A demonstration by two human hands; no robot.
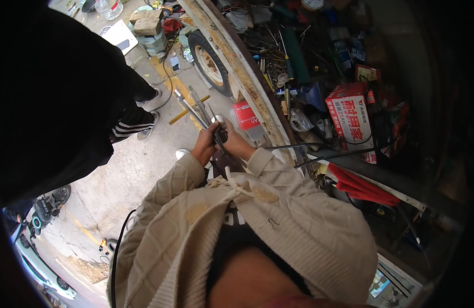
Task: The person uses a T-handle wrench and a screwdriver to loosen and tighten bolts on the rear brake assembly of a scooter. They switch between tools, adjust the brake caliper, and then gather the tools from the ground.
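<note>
Gripping a small dark tool (220, 137) between them, the left hand (204, 147) and right hand (236, 145) close together on it just above the cream cable-knit sleeves (188, 177), over bare concrete floor (144, 164); the tool looks thin, dark and metallic, its exact shape too small to tell. Long shiny metal rods (192, 109) slant upward from the hands, a rusty cart rim (237, 66) curves beside them, near a red carton (350, 115) amid jumbled tools, while a person in dark striped trousers (129, 126) stands left.
</note>
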